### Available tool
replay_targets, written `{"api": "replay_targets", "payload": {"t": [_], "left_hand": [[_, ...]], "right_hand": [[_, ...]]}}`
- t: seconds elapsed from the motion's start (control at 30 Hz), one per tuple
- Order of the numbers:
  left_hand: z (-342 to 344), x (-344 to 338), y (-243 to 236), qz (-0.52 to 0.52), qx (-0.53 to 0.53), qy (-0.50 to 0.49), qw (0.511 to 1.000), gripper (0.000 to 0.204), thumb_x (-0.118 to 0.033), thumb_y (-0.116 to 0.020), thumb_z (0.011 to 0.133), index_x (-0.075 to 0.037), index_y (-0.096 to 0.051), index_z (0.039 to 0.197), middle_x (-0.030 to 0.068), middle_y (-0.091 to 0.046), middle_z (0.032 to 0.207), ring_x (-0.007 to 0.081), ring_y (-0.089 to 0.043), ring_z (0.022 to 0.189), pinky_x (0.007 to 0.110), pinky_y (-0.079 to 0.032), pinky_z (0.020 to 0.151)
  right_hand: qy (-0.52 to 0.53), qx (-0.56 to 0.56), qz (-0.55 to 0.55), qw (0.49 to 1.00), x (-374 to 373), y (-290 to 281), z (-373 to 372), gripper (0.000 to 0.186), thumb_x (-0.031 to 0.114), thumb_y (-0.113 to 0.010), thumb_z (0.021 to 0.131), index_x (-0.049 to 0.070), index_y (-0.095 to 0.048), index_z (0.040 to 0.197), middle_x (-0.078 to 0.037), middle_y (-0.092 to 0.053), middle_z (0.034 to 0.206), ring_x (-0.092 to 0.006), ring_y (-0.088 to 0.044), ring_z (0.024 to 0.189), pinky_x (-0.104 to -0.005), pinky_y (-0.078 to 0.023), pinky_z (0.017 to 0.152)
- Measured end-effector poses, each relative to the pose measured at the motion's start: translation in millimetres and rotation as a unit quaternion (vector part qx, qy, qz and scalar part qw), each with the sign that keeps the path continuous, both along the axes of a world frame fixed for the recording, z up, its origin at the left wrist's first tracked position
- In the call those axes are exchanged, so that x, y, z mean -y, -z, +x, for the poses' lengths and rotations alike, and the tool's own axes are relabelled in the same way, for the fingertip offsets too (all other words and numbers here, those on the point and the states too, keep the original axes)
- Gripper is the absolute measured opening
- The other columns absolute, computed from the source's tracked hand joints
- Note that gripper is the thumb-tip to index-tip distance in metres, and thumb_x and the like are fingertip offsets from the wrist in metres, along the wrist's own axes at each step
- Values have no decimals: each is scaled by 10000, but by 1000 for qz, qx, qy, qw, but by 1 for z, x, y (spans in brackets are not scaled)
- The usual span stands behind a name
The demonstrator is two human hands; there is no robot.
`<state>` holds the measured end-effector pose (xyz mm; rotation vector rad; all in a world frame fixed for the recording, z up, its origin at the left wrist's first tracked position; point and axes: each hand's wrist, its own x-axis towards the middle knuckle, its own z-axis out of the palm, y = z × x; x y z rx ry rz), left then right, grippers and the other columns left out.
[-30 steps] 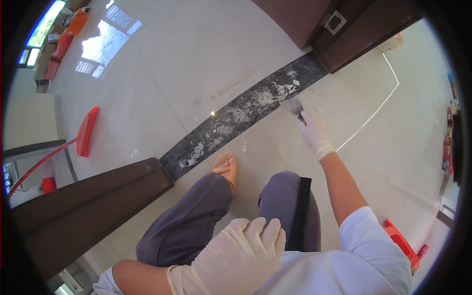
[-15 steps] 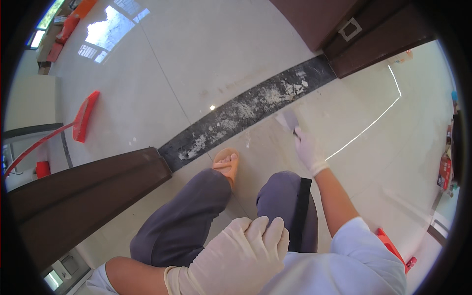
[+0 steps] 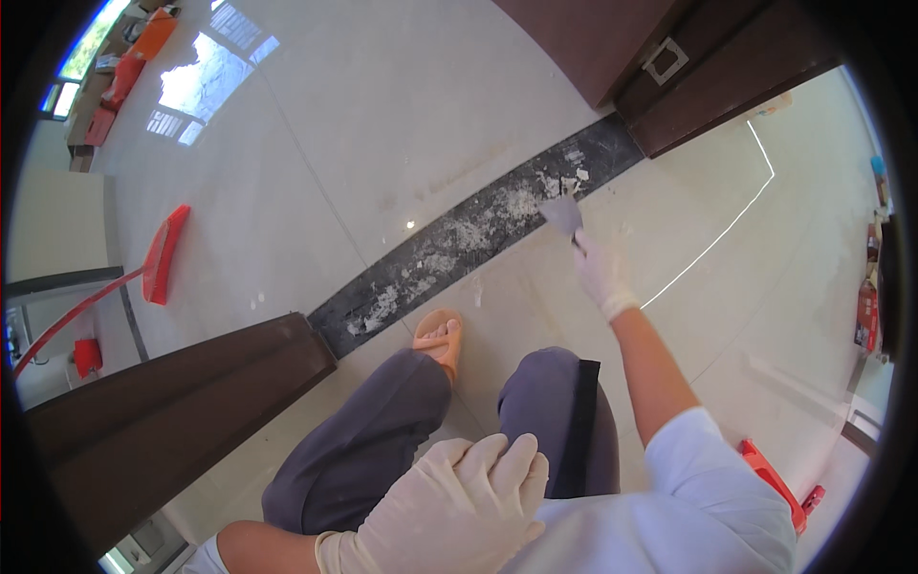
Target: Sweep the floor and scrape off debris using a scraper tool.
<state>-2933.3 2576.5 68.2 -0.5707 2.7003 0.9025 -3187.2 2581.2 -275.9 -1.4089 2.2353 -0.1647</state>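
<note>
A gloved right hand, my right hand [image 3: 598,273], grips the dark handle of a putty knife [image 3: 559,212]. Its flat metal blade is at the near edge of a black threshold strip [image 3: 363,292] with crusty white residue toward its right half and in patches along it. My left hand [image 3: 449,493], also gloved, lies low in front of my body with its fingers curled; whatever they may hold is hidden. An orange sandal [image 3: 448,356] on my foot is just below the strip, between it and my bent legs.
Brown door frames [image 3: 172,402] flank the threshold on pale floor tiles [image 3: 316,105]. A red broom [image 3: 163,256] lies at the left. Boxes and red items [image 3: 120,81] line the upper-left wall. A red plastic object [image 3: 765,469] is at lower right; more goods [image 3: 868,306] stand at the right edge.
My right hand with the putty knife first drew back toward me and left, then moved forward again, bringing the blade to the strip's edge. My left hand stays curled in front of me.
</note>
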Motion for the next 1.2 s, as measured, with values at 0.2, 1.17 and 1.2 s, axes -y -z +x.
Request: {"api": "replay_targets", "payload": {"t": [0.2,1.17,1.2], "left_hand": [[-9,2,-8,39,2,16,999,459,-312,-606,746,-4,-552,1082,110,-530,1116,243,-500,1025,350,-393,837],[-5,4,-3,68,-30,-7,997,484,-303,-606,757,15,-540,1116,138,-531,1144,267,-494,1064,370,-392,864],[0,3,-4,53,-36,-23,998,492,-305,-608,751,18,-539,1115,139,-530,1144,267,-493,1063,369,-392,863]], "right_hand": [[28,-21,-61,998,28,0,-27,283,250,-450,887,157,-547,1137,-184,-649,940,-395,-618,839,-498,-475,769],[72,27,-77,994,42,46,-85,332,300,-469,881,188,-558,1180,-186,-633,1014,-398,-593,940,-473,-474,805],[73,35,-53,995,56,48,-67,356,297,-475,879,204,-552,1214,-181,-632,1036,-389,-593,961,-463,-471,824]]}}
